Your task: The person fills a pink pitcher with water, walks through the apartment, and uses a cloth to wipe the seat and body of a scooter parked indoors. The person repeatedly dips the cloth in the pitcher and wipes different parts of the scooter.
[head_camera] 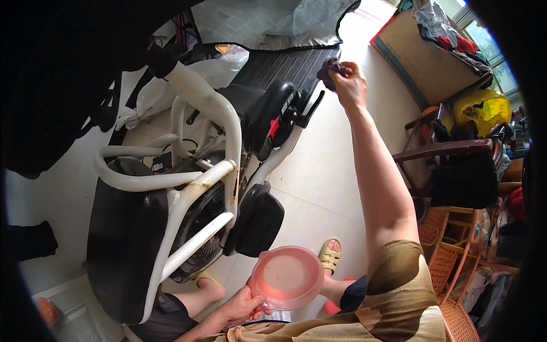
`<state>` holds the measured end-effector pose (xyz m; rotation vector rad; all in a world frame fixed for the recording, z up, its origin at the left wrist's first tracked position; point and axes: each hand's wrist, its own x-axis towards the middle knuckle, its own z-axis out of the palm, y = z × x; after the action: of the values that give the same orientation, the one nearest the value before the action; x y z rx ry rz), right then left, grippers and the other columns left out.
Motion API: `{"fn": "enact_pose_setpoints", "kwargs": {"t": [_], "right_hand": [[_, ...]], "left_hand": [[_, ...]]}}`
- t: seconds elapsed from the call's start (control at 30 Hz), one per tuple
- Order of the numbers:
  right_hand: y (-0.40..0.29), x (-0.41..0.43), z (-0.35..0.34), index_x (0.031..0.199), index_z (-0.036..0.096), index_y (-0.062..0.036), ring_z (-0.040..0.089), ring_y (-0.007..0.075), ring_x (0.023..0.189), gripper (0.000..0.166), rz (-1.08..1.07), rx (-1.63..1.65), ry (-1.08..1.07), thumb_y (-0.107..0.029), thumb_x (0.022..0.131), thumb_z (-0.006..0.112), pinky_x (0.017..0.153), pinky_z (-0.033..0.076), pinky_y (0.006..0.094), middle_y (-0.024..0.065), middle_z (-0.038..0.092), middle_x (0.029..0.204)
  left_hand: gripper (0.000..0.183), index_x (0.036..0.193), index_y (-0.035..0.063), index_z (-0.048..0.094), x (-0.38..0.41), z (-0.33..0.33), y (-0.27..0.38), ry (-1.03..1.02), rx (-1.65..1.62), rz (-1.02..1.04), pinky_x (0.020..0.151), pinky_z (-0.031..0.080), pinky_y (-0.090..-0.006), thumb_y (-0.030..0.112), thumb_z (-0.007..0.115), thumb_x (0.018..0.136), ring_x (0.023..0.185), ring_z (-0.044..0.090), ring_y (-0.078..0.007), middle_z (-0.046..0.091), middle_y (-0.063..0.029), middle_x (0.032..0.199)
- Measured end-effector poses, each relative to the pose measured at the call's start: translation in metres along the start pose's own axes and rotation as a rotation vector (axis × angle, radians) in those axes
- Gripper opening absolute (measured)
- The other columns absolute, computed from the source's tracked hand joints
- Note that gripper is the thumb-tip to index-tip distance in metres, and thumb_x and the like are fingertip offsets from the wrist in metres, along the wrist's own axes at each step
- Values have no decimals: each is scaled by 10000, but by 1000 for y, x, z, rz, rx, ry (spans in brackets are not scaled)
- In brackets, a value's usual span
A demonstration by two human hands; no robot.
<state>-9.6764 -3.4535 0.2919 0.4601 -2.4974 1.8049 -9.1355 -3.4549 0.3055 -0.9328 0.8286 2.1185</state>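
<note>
My left hand (244,304) grips the rim of a pink translucent plastic basin (287,278) held low in front of my body. A shallow layer of liquid seems to lie in it. Farther out, my right hand (351,85) pinches a crumpled dark cloth (332,73) beside the ribbed black footboard (284,70) of an electric scooter. The scooter's white tubular frame (198,181) has rust-brown marks at its joints. Its black rear mudguard (124,239) and rear wheel (197,233) are at the left. A black lever (314,107) sticks out just below my right hand.
A large cardboard box (421,55) with clothes on it stands at the upper right. Beneath it are a yellow plastic bag (483,109), a wooden chair (448,149) and wicker furniture (448,252). A white plastic bag (158,96) lies beyond the frame. My sandalled foot (331,256) rests on the tiles.
</note>
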Motion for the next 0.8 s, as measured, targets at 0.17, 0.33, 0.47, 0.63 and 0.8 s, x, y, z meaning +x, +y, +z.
{"fn": "enact_pose_setpoints", "kwargs": {"t": [0.17, 0.33, 0.47, 0.63, 0.8], "right_hand": [[-20, -11, 40, 994, 651, -130, 645, 205, 903, 305, -5, -592, -419, -245, 724, 735, 813, 499, 339, 75, 679, 947], [5, 10, -12, 1028, 591, -15, 609, 133, 804, 288, 156, 212, -341, -104, 768, 678, 701, 483, 257, 67, 637, 894], [50, 21, -36, 1089, 590, -28, 612, 148, 819, 341, 195, -91, 235, -49, 754, 645, 762, 496, 278, 66, 643, 929], [96, 15, 9, 1139, 612, -45, 610, 130, 822, 409, 317, 77, 114, 36, 738, 605, 705, 500, 245, 48, 642, 911], [130, -26, 43, 997, 611, -29, 576, 129, 735, 275, 131, 27, 134, 45, 736, 564, 639, 494, 266, 46, 630, 863]], "left_hand": [[364, 1273, 73, 321, 4, 5, 8, 16, 4, 55, 417, 425, -212, 103, 477, 946, 464, 502, -96, 619, -143, 757], [338, 1249, 56, 328, 7, -3, 5, 19, 3, 7, 424, 436, -219, 98, 471, 946, 471, 511, -100, 617, -160, 754], [297, 1212, 46, 341, 8, -6, 3, 18, 5, 17, 426, 438, -217, 96, 467, 948, 475, 511, -100, 614, -165, 752], [282, 1195, 36, 344, 12, -10, 4, -1, 49, -13, 428, 442, -213, 95, 467, 948, 488, 521, -94, 616, -150, 749], [304, 1217, 53, 338, 17, -10, 1, 25, 33, -63, 424, 436, -201, 88, 468, 944, 487, 524, -87, 623, -130, 745]]}}
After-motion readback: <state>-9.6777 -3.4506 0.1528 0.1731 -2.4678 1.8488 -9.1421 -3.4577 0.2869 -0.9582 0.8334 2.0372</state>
